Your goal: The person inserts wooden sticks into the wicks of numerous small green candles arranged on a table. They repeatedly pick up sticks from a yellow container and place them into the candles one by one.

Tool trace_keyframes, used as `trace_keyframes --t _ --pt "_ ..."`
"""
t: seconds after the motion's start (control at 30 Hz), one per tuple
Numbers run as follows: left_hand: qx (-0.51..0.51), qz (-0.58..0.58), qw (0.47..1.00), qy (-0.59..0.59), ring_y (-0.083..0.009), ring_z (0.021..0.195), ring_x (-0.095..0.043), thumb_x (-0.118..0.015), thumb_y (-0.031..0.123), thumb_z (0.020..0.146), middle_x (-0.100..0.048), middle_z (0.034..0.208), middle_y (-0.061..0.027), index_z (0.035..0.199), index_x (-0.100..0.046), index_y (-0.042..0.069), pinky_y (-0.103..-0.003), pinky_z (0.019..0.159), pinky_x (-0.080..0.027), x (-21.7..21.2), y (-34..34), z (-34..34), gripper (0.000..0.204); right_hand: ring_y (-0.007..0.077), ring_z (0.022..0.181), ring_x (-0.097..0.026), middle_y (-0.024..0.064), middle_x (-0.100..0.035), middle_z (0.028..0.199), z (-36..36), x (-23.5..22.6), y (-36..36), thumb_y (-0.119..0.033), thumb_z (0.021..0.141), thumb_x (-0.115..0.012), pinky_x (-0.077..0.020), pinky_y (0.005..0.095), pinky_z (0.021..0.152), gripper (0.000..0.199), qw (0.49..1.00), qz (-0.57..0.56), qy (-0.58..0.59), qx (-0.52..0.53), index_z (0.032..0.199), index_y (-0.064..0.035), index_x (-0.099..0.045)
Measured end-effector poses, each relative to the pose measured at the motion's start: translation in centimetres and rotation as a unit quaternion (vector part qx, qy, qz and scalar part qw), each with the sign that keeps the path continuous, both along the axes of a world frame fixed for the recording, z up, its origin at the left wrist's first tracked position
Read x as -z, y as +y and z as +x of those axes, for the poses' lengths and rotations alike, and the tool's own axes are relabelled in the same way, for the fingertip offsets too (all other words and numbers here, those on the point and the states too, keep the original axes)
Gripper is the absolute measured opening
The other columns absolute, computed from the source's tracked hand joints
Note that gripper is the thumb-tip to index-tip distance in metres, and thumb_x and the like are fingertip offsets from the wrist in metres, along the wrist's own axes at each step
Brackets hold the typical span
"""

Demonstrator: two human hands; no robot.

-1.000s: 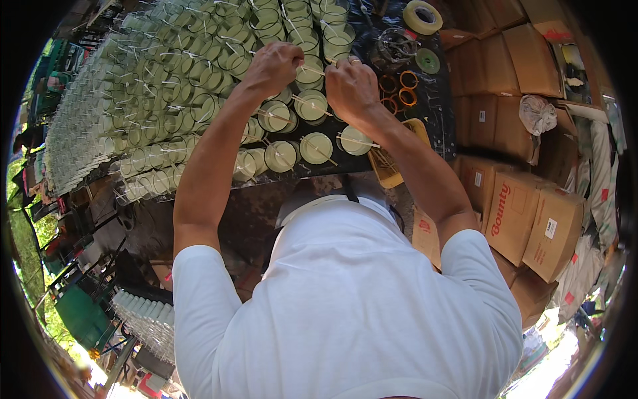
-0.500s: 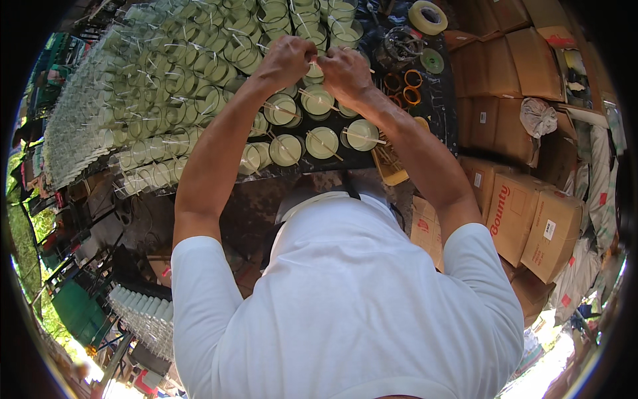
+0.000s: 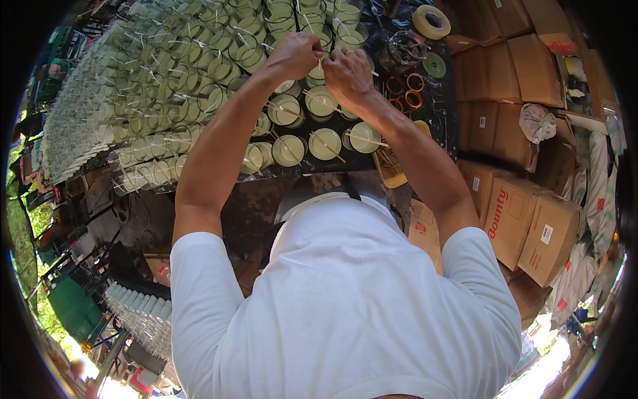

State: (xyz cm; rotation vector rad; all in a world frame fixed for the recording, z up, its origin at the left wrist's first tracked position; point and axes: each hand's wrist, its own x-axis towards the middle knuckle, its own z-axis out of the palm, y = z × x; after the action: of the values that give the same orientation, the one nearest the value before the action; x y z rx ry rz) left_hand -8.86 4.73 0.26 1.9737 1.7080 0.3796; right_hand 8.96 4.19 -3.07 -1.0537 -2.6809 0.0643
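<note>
At the far side of the nearer jars, my left hand [image 3: 296, 57] and my right hand [image 3: 349, 74] meet over a glass candle jar [image 3: 317, 71] of pale green wax. Both hands have closed fingers, pinched around its thin white wick [image 3: 319, 64]; the fingertips partly hide it. Closer to me stand more filled jars, such as a candle jar [image 3: 325, 143] with a pair of wooden sticks [image 3: 327, 147] laid across its rim. A stick end [image 3: 375, 73] pokes out beside my right hand.
Densely packed candle jars [image 3: 179, 73] with white wicks cover the table's left. Right of my hands are a tape roll [image 3: 431, 22], a clear container [image 3: 403, 52], a green disc [image 3: 434, 65], orange rings [image 3: 413, 99] and a yellow tray [image 3: 393, 177] of sticks. Cardboard boxes [image 3: 488, 66] are stacked beyond.
Both hands stay over the same jar, with small shifts of the fingers at the wick. The whole view has shifted slightly; the jars and sticks stay in place.
</note>
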Motion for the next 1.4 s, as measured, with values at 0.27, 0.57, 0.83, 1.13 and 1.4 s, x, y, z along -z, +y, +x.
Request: trace_keyframes --t 0.27,0.57,0.83,1.13,1.4 --pt "-0.039 -0.084 0.994 -0.061 -0.0190 0.077 -0.069 -0.067 0.020 0.097 -0.074 0.084 -0.0094 0.105 -0.074 0.001 -0.035 0.072 -0.055 0.0 0.6 0.0 0.021 0.0303 0.104 -0.065 0.0136 -0.070 0.099 0.0 -0.6 -0.1 -0.013 0.086 -0.065 -0.0437 0.0486 0.091 0.017 1.000 -0.010 -0.015 0.001 0.096 -0.0054 -0.076" --pt "-0.038 -0.022 0.999 -0.009 -0.0203 0.088 -0.072 -0.070 0.031 0.097 -0.076 0.096 -0.0108 0.113 -0.072 0.000 -0.036 0.080 -0.056 -1.0 -0.4 -1.2 0.035 0.0239 0.080 -0.074 0.0105 -0.077 0.095 12.0 -10.2 -0.9 -0.010 0.089 -0.070 -0.0577 0.0365 0.076 0.014 0.942 -0.007 0.307 0.132 0.100 -0.0047 -0.078" --pt "-0.051 0.016 0.998 -0.015 -0.0298 0.101 -0.071 -0.070 0.039 0.097 -0.075 0.106 -0.0157 0.114 -0.073 0.003 -0.042 0.091 -0.054 -5.7 -2.4 2.1 0.041 0.0339 0.094 -0.070 0.0124 -0.072 0.099 25.4 6.4 -10.5 -0.009 0.086 -0.067 -0.0581 0.0454 0.081 0.014 0.961 -0.192 -0.001 0.197 0.097 -0.0057 -0.075" --pt "-0.073 0.033 0.997 -0.018 -0.0210 0.093 -0.072 -0.074 0.031 0.097 -0.076 0.106 -0.0099 0.113 -0.072 0.003 -0.035 0.077 -0.053 -9.7 -7.0 4.2 0.032 0.0363 0.098 -0.066 0.0168 -0.067 0.099 26.1 9.6 -10.4 -0.009 0.087 -0.068 -0.0558 0.0463 0.084 0.010 0.972 -0.173 0.023 0.157 0.096 -0.0031 -0.069" --pt "0.074 0.146 0.983 -0.080 -0.0330 0.089 -0.067 -0.075 0.011 0.091 -0.070 0.093 -0.0140 0.104 -0.071 0.000 -0.044 0.078 -0.054 -8.9 -12.7 14.5 0.017 0.0373 0.093 -0.068 0.0183 -0.069 0.097 25.7 -0.4 -9.9 -0.006 0.093 -0.067 -0.0529 0.0429 0.082 0.012 0.916 -0.310 0.183 0.178 0.103 -0.0006 -0.068"
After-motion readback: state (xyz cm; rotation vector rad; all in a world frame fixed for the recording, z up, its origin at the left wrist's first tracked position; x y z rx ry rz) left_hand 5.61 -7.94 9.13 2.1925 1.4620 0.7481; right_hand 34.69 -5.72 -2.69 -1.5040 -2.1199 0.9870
